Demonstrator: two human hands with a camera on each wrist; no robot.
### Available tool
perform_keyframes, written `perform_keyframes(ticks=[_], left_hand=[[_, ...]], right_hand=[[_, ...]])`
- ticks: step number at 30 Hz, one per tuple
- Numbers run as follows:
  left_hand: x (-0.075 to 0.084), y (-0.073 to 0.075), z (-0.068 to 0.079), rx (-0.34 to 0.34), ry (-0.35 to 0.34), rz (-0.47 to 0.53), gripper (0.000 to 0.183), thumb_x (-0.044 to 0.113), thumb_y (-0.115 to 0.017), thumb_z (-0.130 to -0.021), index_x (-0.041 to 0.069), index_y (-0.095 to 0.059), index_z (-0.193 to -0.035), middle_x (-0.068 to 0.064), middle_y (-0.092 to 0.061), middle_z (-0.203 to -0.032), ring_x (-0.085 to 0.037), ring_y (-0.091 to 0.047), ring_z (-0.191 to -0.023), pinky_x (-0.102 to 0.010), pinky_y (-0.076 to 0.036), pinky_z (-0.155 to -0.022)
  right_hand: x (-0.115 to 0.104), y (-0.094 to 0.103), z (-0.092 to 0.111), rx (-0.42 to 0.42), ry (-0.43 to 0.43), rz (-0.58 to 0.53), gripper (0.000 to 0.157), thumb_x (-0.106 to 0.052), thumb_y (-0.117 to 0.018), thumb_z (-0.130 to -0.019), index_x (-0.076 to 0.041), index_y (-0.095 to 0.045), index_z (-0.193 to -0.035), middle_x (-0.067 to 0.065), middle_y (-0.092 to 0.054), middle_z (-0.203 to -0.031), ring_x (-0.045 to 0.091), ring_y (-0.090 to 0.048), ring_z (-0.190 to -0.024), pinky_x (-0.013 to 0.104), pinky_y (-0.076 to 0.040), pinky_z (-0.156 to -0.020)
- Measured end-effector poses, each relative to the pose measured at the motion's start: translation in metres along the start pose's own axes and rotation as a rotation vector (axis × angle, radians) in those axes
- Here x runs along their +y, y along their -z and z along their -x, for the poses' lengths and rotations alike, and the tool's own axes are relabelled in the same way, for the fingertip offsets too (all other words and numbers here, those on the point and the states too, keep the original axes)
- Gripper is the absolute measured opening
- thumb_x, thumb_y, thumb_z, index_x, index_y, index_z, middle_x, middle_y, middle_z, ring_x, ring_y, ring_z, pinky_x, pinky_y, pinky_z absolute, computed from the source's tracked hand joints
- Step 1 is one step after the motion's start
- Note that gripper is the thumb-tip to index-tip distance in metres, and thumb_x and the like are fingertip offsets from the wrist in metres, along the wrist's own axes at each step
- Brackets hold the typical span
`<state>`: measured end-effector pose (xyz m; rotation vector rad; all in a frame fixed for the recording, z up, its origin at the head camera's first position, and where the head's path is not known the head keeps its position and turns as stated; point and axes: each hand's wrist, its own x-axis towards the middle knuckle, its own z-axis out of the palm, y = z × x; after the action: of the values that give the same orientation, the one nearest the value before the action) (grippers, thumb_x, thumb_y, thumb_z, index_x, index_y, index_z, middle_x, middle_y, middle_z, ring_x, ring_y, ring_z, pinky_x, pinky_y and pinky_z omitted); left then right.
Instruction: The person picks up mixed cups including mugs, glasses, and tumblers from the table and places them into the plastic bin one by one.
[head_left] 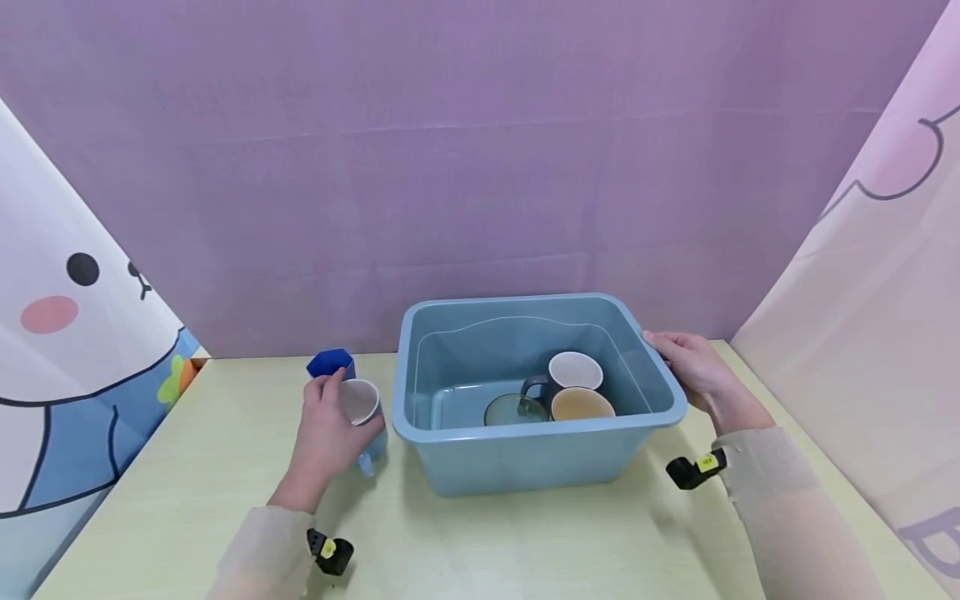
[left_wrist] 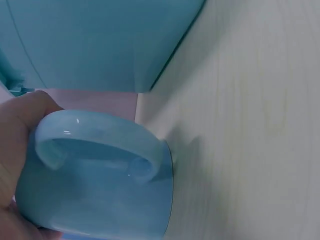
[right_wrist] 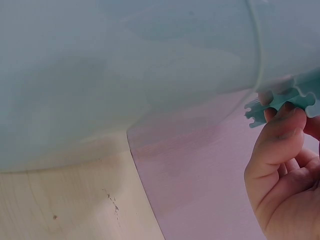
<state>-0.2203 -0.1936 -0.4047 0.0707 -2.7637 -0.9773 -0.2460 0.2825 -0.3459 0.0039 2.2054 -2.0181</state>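
My left hand [head_left: 327, 433] grips a light blue mug [left_wrist: 95, 195] with a white inside, left of the basin. In the left wrist view its curved handle [left_wrist: 100, 125] faces the camera, and the fingers are mostly hidden behind the body. Just behind that hand stands a dark blue hexagonal cup [head_left: 330, 362]. My right hand [head_left: 693, 367] holds the right rim of a blue plastic basin [head_left: 517, 462], fingers curled under the lip [right_wrist: 300, 102]. Inside the basin are a dark mug [head_left: 551, 392] with a white inside, a tan-lined cup [head_left: 582, 403] and a clear glass vessel [head_left: 510, 410].
The basin sits on a pale wooden table [head_left: 480, 550], near its back edge. A purple cloth [head_left: 480, 167] hangs behind, with printed cloths on the left [head_left: 67, 358] and right [head_left: 862, 333] sides.
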Motion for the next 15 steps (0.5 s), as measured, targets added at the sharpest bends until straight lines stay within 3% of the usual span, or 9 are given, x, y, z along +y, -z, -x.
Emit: perform_keyframes(ticks=[7,15], left_hand=[[0.005,-0.009,0.007,0.081,0.115,0.062,0.099,0.037,-0.072,-0.079,-0.004,-0.014,-0.148,-0.032,-0.025,-0.141,-0.048,-0.041,-0.118,-0.060,-0.044,-0.095],[0.010,-0.017,0.013,0.184,0.182,0.184,0.104,0.032,-0.078,-0.075,-0.003,-0.013,-0.148,-0.032,-0.020,-0.138,-0.050,-0.026,-0.124,-0.062,-0.038,-0.096]], right_hand=[[0.000,0.000,0.000,0.002,0.002,-0.013,0.025,-0.034,-0.053,-0.096,-0.024,-0.072,-0.083,-0.008,-0.065,-0.069,0.005,-0.061,-0.061,0.022,-0.054,-0.058],[-0.001,-0.001,0.001,-0.010,0.001,-0.001,0.026,-0.035,-0.052,-0.096,-0.024,-0.072,-0.084,-0.007,-0.064,-0.069,0.006,-0.061,-0.062,0.022,-0.054,-0.059]])
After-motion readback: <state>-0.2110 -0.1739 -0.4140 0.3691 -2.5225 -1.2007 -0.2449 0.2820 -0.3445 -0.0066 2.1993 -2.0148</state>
